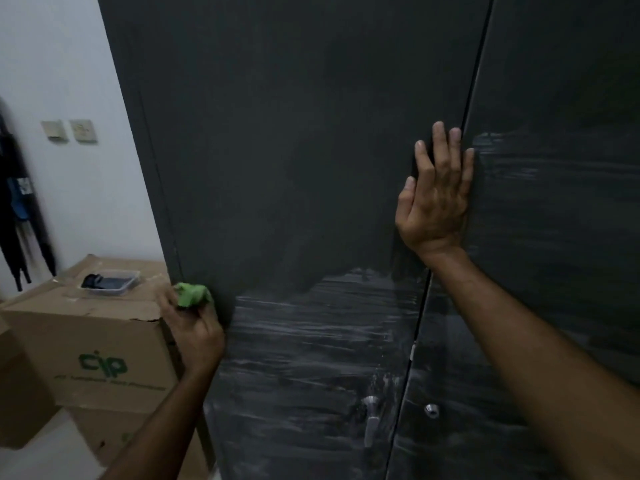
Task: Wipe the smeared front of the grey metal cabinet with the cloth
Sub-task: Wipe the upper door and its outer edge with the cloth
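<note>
The fingers of the left hand (194,327) are curled tight round a bunched green cloth (192,295), which pokes out above the knuckles and sits at the left edge of the left door (277,168), touching or just short of the metal; which of the two cannot be told. The fingers of the right hand (434,199) are spread apart and laid flat, palm down, across the seam (464,109) between the two doors, gripping nothing and seemingly bracing the grey metal cabinet (346,81). Outward from the hands, whitish horizontal smears (311,341) cover the lower part of the left door around the lever handle (371,417), and more streaks run over the right door (554,202) beside the braced hand; the upper left door looks even and dull. A stack of cardboard boxes (93,348) stands just beside the cabinet's left side. The step in hand appears to be a wiping pass starting at the left edge, with much of the front still streaked. The next move likely calls for pressing the cloth flat and sweeping it rightward through the smeared band, keeping clear of the handle.
</note>
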The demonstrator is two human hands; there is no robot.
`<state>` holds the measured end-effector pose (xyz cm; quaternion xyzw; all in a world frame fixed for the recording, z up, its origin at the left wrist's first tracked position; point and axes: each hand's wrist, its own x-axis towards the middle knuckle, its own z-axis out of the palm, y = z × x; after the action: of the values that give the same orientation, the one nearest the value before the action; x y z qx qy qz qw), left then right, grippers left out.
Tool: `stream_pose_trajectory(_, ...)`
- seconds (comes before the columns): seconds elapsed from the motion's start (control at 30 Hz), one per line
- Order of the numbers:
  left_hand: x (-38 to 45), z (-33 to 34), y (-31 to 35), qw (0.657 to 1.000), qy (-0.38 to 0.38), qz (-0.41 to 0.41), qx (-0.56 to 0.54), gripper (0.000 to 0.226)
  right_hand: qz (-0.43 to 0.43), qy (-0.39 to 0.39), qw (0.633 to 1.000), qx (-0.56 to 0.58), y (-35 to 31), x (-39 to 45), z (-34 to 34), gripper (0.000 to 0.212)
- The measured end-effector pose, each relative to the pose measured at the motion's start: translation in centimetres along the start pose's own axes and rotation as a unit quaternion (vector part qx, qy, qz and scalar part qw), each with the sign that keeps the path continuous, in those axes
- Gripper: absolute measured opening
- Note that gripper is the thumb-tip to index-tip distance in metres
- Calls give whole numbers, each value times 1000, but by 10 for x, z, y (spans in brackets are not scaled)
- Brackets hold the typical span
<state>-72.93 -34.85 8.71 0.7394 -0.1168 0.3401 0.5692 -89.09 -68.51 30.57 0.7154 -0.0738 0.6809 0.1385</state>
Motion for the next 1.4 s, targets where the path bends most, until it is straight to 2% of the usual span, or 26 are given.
stream_pose_trajectory(0.07,35,11,29,997,73,-5,-31,76,0,5,1000,5,-1,0,0,50)
stream_pose_trajectory(0.1,45,20,43,996,79,40,-20,74,-1,6,1000,6,-1,-1,0,50)
stream_pose_trajectory(0.13,46,30,53,991,67,112,9,73,-2,7,1000,7,-1,-1,1,50)
stream_pose_trajectory(0.2,21,44,56,965,-9,251,69,72,-3,12,1000,6,0,0,0,51)
stream_pose_trajectory(0.27,-18,44,27,936,-97,318,117,72,-2,13,1000,5,-1,0,-1,50)
stream_pose_trajectory(0.33,-40,27,-10,930,-114,317,146,76,-3,16,1000,5,-2,1,-2,50)
stream_pose_trajectory(0.4,-33,12,-24,955,-75,252,139,75,-2,18,1000,1,-3,1,-2,51)
stream_pose_trajectory(0.47,-8,15,-3,981,-12,165,98,75,0,22,1000,-5,-4,0,-2,51)
stream_pose_trajectory(0.53,15,37,39,982,46,171,62,73,0,26,1000,-9,-4,-1,-2,51)
stream_pose_trajectory(0.57,17,51,58,973,42,217,64,72,-1,29,1000,-10,-4,-1,-1,51)
stream_pose_trajectory(0.63,-2,72,71,934,-13,343,96,73,0,29,1000,-8,-4,0,-2,51)
stream_pose_trajectory(0.73,-56,71,29,877,-124,440,149,68,0,27,1000,-7,-5,1,-5,50)
stream_pose_trajectory(0.8,-65,53,0,871,-138,439,169,64,2,23,1000,-3,-6,1,-6,50)
stream_pose_trajectory(0.83,-57,47,-4,886,-122,415,167,64,5,22,1000,-3,-7,1,-6,50)
stream_pose_trajectory(0.9,-28,50,19,929,-56,339,138,65,9,22,1000,-4,-7,1,-7,51)
stream_pose_trajectory(0.97,-5,69,68,943,-2,314,109,68,9,25,1000,-4,-7,0,-7,51)
stream_pose_trajectory(1.03,-7,90,111,913,-17,389,124,70,7,22,1000,-1,-7,0,-9,51)
stream_pose_trajectory(1.13,-26,94,124,848,-70,498,166,67,4,16,1000,6,-6,1,-11,52)
stream_pose_trajectory(1.2,-28,83,117,843,-59,507,168,65,5,12,1000,9,-6,1,-11,52)
stream_pose_trajectory(1.27,-31,76,113,863,-17,479,162,59,6,13,1000,11,-7,1,-10,51)
stream_pose_trajectory(1.4,-55,73,115,939,21,338,57,33,7,15,1000,13,-6,0,-9,50)
